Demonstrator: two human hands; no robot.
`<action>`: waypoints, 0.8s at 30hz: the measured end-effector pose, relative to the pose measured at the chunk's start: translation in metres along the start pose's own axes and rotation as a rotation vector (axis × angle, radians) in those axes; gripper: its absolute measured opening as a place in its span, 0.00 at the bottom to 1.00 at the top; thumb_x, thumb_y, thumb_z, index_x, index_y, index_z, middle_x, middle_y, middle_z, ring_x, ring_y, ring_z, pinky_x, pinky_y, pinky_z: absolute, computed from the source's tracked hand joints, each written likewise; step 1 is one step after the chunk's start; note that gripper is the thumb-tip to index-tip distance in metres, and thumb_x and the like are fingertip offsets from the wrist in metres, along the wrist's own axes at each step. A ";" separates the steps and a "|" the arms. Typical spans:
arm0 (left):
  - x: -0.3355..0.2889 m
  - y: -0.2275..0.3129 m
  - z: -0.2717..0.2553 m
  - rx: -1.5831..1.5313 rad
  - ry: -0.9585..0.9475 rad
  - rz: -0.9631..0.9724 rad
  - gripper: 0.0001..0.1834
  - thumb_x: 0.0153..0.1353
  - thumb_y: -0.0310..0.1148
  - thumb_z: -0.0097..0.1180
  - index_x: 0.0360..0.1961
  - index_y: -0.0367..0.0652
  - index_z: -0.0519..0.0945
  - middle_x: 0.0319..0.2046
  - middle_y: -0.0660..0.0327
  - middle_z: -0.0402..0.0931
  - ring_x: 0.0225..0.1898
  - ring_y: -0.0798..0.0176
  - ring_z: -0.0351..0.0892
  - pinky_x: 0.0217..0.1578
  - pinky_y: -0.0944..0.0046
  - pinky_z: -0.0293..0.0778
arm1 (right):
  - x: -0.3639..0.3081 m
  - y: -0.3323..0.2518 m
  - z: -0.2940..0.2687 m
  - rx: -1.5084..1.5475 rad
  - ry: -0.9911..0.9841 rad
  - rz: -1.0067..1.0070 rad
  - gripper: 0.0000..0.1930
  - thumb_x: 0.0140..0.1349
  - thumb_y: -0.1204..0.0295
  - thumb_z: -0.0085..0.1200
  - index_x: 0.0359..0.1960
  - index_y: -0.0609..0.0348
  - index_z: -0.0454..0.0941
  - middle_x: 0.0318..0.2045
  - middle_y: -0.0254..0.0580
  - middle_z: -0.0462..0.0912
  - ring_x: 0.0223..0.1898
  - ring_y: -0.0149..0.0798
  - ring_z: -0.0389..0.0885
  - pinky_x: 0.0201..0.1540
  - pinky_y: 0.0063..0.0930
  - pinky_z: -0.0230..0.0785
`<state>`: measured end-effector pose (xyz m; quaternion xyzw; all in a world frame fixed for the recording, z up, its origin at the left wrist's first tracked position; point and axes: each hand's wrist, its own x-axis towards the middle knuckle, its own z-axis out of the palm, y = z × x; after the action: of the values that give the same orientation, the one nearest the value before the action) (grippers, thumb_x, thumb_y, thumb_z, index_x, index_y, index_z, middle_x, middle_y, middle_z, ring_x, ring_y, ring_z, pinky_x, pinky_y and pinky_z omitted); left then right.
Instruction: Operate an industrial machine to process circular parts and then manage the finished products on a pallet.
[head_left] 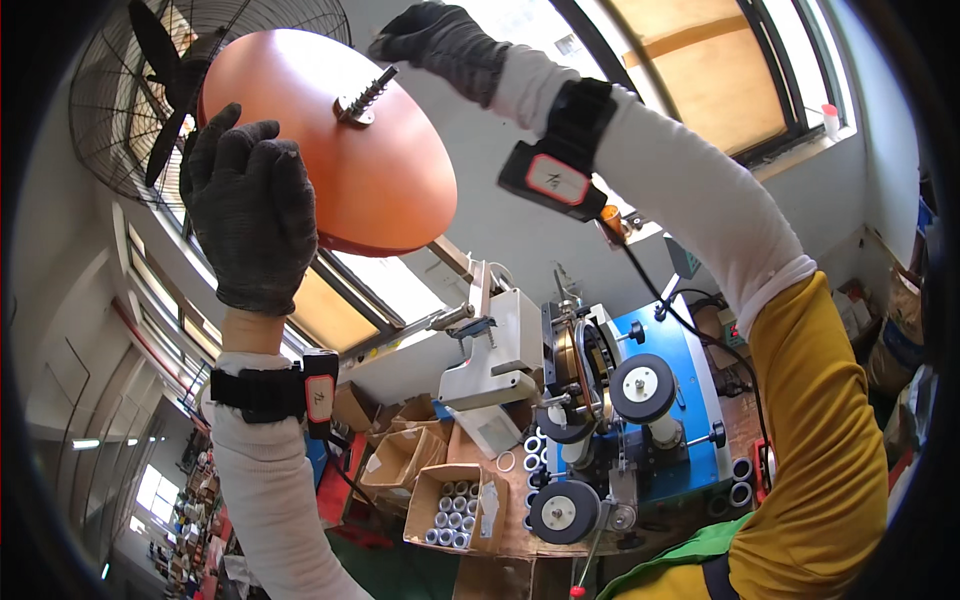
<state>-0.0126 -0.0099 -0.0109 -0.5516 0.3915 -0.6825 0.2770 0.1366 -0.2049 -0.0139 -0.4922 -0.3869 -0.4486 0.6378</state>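
Note:
A smooth orange dome-shaped shell (410,150) is raised high in front of me, tilted. From its surface sticks a short metal rod (370,97) with a spring coiled round it, set in a round base. My left hand (252,205), in a dark grey glove, grips the shell at its left side with curled fingers; part of them is hidden. My right hand (440,48), gloved alike, is up beside the rod's free end, a little apart from it. Its fingers are bent together, and whatever they may hold cannot be made out.
Below stands a bench machine with a blue plate (690,450) and black rubber wheels (642,388). A cardboard box (490,505) of metal rings sits to its left, with loose rings (535,460) nearby. A caged fan (150,100) is behind the shell. Cables hang from both wrist devices.

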 end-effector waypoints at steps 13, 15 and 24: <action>0.089 -0.015 0.013 -0.274 -0.496 -0.238 0.11 0.58 0.33 0.49 0.39 0.39 0.75 0.33 0.58 0.76 0.36 0.64 0.75 0.39 0.68 0.68 | -0.029 -0.006 -0.010 -0.524 0.216 -0.303 0.10 0.48 0.66 0.56 0.30 0.57 0.78 0.24 0.44 0.79 0.28 0.40 0.79 0.35 0.29 0.71; 0.097 -0.013 0.026 -0.357 -0.606 -0.320 0.13 0.58 0.34 0.50 0.41 0.39 0.75 0.33 0.59 0.76 0.36 0.66 0.75 0.39 0.69 0.68 | -0.038 -0.011 -0.008 -0.094 0.164 -0.272 0.08 0.47 0.69 0.60 0.30 0.56 0.78 0.24 0.37 0.78 0.25 0.32 0.76 0.33 0.23 0.70; 0.107 0.007 0.060 -0.295 -0.772 -0.397 0.11 0.53 0.31 0.55 0.38 0.39 0.78 0.30 0.58 0.78 0.29 0.67 0.75 0.34 0.70 0.69 | -0.041 0.000 -0.012 -0.001 0.055 -0.340 0.15 0.48 0.70 0.60 0.39 0.56 0.74 0.28 0.39 0.78 0.30 0.32 0.77 0.36 0.24 0.72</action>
<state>0.0199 -0.1145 0.0454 -0.8633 0.2394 -0.4039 0.1849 0.1250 -0.2093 -0.0545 -0.4074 -0.4470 -0.5635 0.5627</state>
